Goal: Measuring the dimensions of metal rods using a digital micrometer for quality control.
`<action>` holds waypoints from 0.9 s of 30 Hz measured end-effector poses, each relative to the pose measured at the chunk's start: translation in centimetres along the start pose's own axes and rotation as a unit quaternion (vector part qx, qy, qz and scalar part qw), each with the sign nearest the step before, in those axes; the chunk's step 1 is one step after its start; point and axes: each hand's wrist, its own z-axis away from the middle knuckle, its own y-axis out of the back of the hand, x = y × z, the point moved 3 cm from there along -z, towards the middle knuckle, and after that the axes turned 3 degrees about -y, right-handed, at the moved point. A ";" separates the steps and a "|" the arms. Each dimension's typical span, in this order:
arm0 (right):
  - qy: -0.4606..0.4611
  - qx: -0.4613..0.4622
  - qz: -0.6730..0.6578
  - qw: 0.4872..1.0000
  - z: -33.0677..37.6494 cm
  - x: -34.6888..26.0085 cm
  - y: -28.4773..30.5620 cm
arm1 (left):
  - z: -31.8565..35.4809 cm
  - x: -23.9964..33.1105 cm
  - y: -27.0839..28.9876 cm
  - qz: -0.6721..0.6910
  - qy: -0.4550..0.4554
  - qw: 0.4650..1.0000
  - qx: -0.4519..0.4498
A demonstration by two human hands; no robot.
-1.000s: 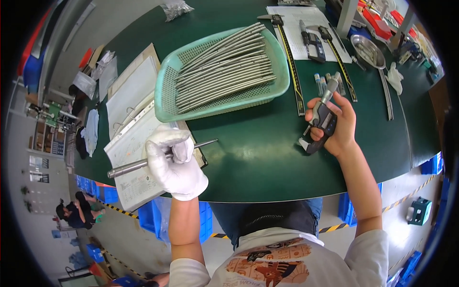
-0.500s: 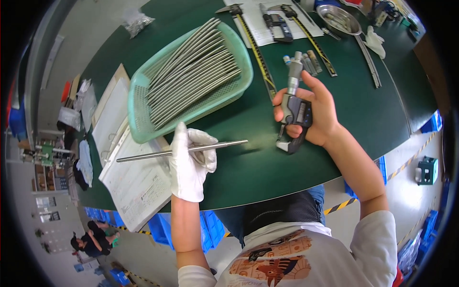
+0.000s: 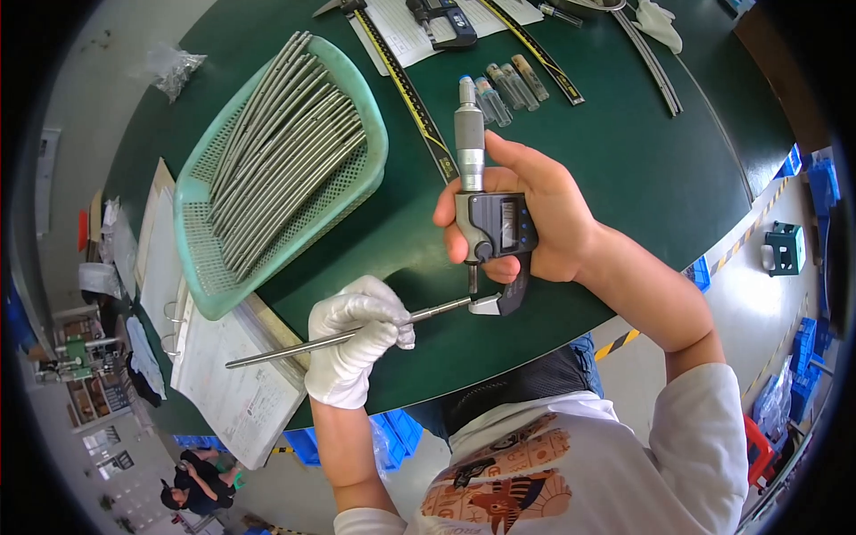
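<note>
A white glove covers my left hand (image 3: 357, 339), its fingers pinched round a thin steel rod (image 3: 294, 351). The rod's right tip reaches into the gap between the jaws of a digital micrometer (image 3: 493, 218); whether both jaws touch it I cannot tell. Bare, my right hand (image 3: 553, 209) wraps the micrometer's frame, with the thimble pointing away from me and the thumb beside it. Beyond my left hand stands a mint-green plastic basket (image 3: 373, 134) holding many similar steel rods (image 3: 285, 160).
Several small tubes (image 3: 508, 87) lie beyond the micrometer, between two long calipers (image 3: 406, 89). Another micrometer (image 3: 443, 22) rests on paper at the back. An open ring binder (image 3: 236, 383) lies at left, and a white glove (image 3: 658, 25) at far right. A person (image 3: 201, 481) sits in the background.
The micrometer and the rod have come together, so the rod's tip now lies at the jaws. My left fingers have curled further over the rod. The whole view has shifted.
</note>
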 end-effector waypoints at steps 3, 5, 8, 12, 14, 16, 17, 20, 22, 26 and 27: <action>-0.010 -0.016 -0.017 1.000 0.0 0.1 0.0 | 0.0 -0.1 0.3 0.002 0.002 1.000 -0.014; -0.009 -0.030 -0.020 0.999 0.0 0.1 0.0 | 0.0 -0.1 0.3 0.006 0.005 1.000 -0.020; -0.013 -0.034 -0.018 0.999 -0.1 0.3 0.0 | 0.0 0.0 0.4 -0.016 -0.001 1.000 -0.026; -0.019 -0.003 -0.014 1.000 -0.2 0.4 0.0 | 0.0 0.0 0.4 -0.035 -0.003 0.999 -0.034; -0.021 -0.013 -0.010 1.000 0.0 0.3 0.0 | 0.0 0.1 0.3 -0.051 -0.006 0.998 -0.040; -0.029 -0.006 0.000 1.000 0.0 0.3 0.0 | 0.0 0.2 0.3 -0.062 0.007 0.997 -0.043; -0.031 -0.006 0.004 0.999 0.0 0.3 0.0 | 0.0 0.2 0.3 -0.062 0.001 0.997 -0.042; -0.036 -0.005 0.006 0.999 -0.1 0.5 0.1 | 0.1 0.3 0.2 -0.069 0.001 0.996 -0.050; -0.040 -0.003 0.004 0.999 -0.2 0.7 0.1 | 0.1 0.2 0.2 -0.064 0.019 0.997 -0.050; -0.052 -0.009 -0.014 0.999 -0.5 1.0 0.1 | 0.1 0.2 0.2 -0.071 0.013 0.996 -0.057; -0.060 0.001 -0.006 0.998 -0.5 1.1 0.2 | 0.1 0.2 0.1 -0.073 0.017 0.996 -0.056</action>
